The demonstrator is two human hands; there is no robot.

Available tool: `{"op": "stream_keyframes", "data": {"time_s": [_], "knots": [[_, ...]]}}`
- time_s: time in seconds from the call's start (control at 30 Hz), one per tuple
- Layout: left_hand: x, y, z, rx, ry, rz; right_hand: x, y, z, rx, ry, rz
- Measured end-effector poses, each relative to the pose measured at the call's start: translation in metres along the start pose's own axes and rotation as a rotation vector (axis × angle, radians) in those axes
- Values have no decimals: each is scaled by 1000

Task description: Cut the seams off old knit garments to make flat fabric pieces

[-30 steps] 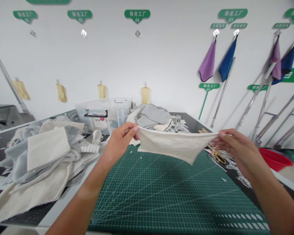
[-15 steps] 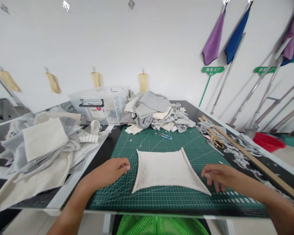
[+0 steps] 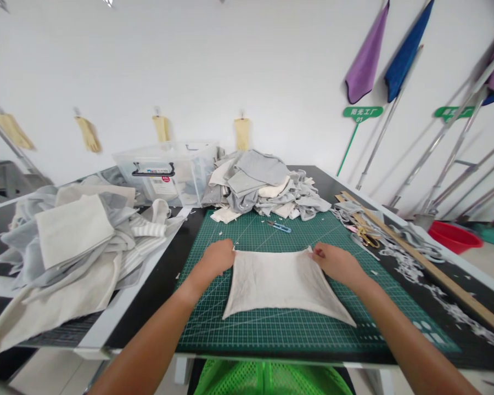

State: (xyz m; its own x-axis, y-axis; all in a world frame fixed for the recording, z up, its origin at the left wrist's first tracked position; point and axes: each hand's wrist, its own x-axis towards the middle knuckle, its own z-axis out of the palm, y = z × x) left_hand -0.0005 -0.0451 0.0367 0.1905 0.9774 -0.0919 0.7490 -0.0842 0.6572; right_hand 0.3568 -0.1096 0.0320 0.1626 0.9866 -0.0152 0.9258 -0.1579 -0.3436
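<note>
A cream piece of fabric [image 3: 278,282] lies spread on the green cutting mat [image 3: 263,337], its side edges rolled in and its corners drawn out to points. My left hand [image 3: 219,257] is closed at the far left corner, fingers pinching the cloth there. At the far right corner my right hand [image 3: 331,260] pinches the fabric between thumb and fingers. Both near corners lie free on the mat. Beyond the fabric rests a pair of blue thread snips [image 3: 280,226].
A heap of grey and cream cloth [image 3: 263,184] stands behind the mat, beside a clear plastic box [image 3: 160,173]. More fabric pieces [image 3: 76,227] are piled at left. Gold-handled scissors [image 3: 368,237], scraps and a wooden strip [image 3: 428,266] lie at right. A green basket [image 3: 267,378] sits below the table edge.
Both hands have moved forward and inward from beside the fabric to its two far corners and closed on them. The cloth itself lies nearly as before.
</note>
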Motion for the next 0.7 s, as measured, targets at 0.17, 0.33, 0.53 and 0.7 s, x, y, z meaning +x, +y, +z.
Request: {"op": "stream_keyframes", "data": {"time_s": [0.17, 0.33, 0.53, 0.7], "knots": [[15, -10, 2, -332, -32, 51, 2, 7, -5, 777, -150, 41], [11, 13, -17, -761, -94, 102, 4, -4, -27, 1078, -63, 65], [25, 50, -60, -835, -131, 162, 18, -39, -78, 1024, 137, -74], [45, 84, -102, -840, -26, 245, 43, -72, -121, 1073, 386, -130]]}}
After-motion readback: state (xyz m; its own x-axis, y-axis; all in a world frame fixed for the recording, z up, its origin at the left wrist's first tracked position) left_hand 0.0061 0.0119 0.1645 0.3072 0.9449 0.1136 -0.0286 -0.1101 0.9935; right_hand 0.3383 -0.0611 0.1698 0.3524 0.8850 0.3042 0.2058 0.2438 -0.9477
